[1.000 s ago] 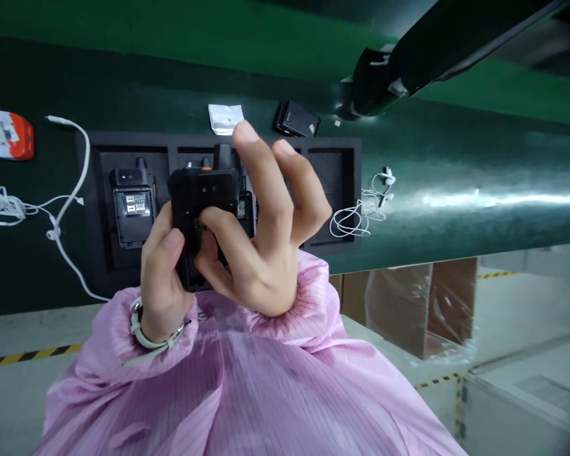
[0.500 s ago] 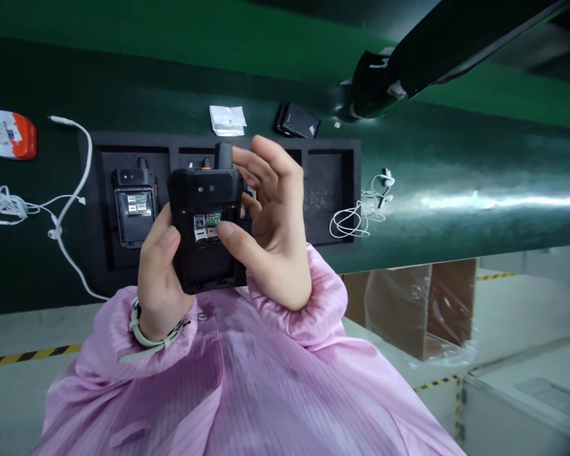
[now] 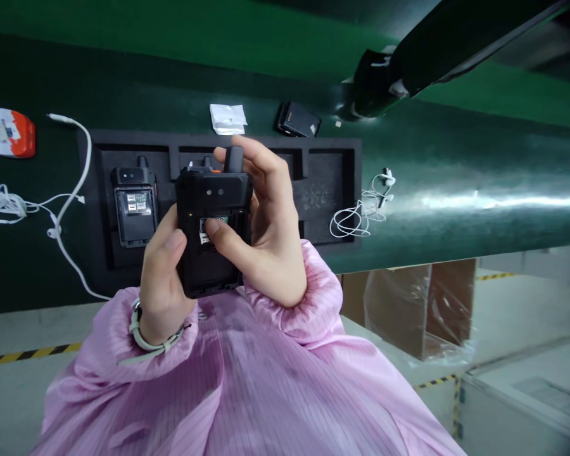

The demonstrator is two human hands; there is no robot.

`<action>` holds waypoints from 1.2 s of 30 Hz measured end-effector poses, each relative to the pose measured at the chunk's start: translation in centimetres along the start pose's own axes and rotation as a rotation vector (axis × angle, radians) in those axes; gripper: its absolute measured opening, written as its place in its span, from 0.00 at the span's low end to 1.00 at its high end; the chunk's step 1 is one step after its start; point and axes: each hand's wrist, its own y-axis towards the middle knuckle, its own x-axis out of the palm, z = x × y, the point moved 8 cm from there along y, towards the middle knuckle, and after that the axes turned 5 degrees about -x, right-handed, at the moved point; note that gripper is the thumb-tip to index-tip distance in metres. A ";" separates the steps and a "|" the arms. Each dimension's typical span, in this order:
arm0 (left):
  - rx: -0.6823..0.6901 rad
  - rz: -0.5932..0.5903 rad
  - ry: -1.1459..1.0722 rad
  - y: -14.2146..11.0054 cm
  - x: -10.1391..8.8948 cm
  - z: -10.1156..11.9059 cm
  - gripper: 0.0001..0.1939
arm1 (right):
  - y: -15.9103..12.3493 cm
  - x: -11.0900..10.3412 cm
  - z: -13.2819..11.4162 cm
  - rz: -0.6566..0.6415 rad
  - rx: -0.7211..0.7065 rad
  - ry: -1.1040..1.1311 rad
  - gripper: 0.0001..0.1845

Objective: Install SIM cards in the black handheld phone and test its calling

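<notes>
A black handheld radio (image 3: pixel 212 253) with its back cover off is held upright above a black foam tray (image 3: pixel 332 190). My left hand (image 3: pixel 160 278) is wrapped round its left side. My right hand (image 3: pixel 261 234) grips its right side, fingers curled behind the top by the antenna, and the thumb presses on the open card-slot area. A second radio (image 3: pixel 133 206), also with its back open, lies in the tray's left compartment.
On the green belt lie a white cable (image 3: pixel 71 190), tangled white earphones (image 3: pixel 361 209), a small white bag (image 3: pixel 227 118), a black battery cover (image 3: pixel 297 120) and an orange-white item (image 3: pixel 7 132). A dark bar (image 3: pixel 432 50) hangs overhead. Wrapped cartons (image 3: pixel 418 304) stand below.
My right hand's fingers, raised and spread a second ago, have curled round the radio's top. The thumb has slid onto the card slots. The radio shifted slightly right.
</notes>
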 end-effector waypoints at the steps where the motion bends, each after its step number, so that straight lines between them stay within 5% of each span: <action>1: 0.005 0.002 0.000 0.0 0.0 0.0 0.19 | 0.0 0.0 0.0 -0.002 -0.002 -0.016 0.42; 25: -0.019 0.054 -0.011 0.0 -0.2 0.0 0.18 | -0.2 -0.1 0.1 -0.005 -0.004 0.131 0.33; 36: -0.037 0.037 0.003 -0.2 -0.5 -0.2 0.16 | -0.3 0.0 0.1 -0.059 -0.006 0.143 0.39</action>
